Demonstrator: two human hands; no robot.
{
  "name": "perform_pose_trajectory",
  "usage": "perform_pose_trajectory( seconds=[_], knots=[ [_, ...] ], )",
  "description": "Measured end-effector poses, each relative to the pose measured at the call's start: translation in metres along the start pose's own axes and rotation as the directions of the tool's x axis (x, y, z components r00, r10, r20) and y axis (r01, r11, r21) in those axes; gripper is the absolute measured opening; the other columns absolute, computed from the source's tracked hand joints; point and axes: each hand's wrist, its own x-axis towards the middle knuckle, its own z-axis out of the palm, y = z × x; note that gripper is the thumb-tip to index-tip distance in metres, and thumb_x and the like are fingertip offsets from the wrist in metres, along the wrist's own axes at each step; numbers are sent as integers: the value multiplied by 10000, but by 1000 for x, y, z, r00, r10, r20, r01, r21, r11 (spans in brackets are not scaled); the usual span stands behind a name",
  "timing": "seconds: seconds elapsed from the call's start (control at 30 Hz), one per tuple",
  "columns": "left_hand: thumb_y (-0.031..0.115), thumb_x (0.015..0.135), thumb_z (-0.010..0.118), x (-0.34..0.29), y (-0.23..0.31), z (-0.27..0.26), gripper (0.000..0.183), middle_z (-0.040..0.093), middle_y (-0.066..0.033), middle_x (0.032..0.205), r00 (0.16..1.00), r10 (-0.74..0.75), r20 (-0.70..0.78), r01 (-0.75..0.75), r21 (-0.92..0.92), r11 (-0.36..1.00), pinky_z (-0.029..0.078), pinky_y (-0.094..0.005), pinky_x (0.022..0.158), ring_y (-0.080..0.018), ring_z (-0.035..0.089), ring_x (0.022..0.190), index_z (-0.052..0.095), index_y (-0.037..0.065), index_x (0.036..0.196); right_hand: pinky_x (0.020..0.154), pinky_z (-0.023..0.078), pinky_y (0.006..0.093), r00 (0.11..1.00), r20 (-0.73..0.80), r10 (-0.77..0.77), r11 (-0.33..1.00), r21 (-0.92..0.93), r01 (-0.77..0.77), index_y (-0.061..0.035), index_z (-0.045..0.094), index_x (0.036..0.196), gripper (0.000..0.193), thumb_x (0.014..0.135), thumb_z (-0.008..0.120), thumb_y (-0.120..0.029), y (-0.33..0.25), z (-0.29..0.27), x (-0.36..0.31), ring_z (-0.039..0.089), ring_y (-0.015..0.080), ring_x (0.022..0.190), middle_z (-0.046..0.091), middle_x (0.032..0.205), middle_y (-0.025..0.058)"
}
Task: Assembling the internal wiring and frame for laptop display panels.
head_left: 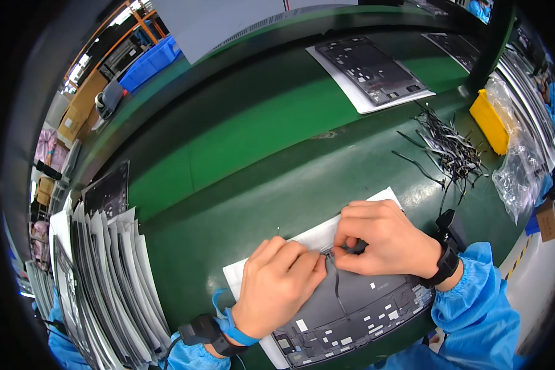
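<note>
A dark tablet-like panel point(376, 311) lies on a white sheet point(314, 233) in front of me, with pale labels along its near side. A thin black cable point(337, 285) runs across the panel. My left hand point(274, 285) has its fingers closed in a pinch at the far end of this cable. Just right of it, my right hand point(382, 239) pinches the same end between thumb and forefinger. The fingertips nearly meet and partly hide the cable end. Both wrists wear black bands, and a blue strap circles the left one.
Loose black cables point(447, 145) lie in a heap at the right, beside a yellow bin point(490, 122) and clear plastic point(519, 179). Another panel point(371, 69) rests on white sheeting across the green bench. Many upright sheets point(114, 277) stand at my left. A blue bin point(151, 63) sits far left.
</note>
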Motion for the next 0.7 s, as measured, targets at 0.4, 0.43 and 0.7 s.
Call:
perform_pose_trajectory(
  seconds=[0.4,0.43,0.7],
  knots=[
    [-21,697,803,5,2,6,151,633,-80,778,999,46,-1,-46,30,998,529,-393,661,-272,619,726,694,-10,800,534,479,405,995,-36,-94,976,-200,85,-48,600,676,155,695,742,-105,-4,4,-3,610,285,637,584,690,67],
    [-21,697,803,7,2,1,151,633,-80,778,999,48,-9,-48,32,998,529,-393,661,-272,619,726,694,-10,800,529,481,403,994,-35,-107,967,-236,96,-44,604,675,161,698,745,-117,-4,3,-3,614,286,633,600,702,73],
    [149,838,818,14,4,-42,352,615,-140,883,849,-397,350,394,82,915,436,-417,864,-345,576,944,630,-5,1093,567,513,304,941,-339,-8,994,103,46,-3,717,798,71,741,701,37,7,-22,-4,664,193,636,646,727,86]
  ],
)
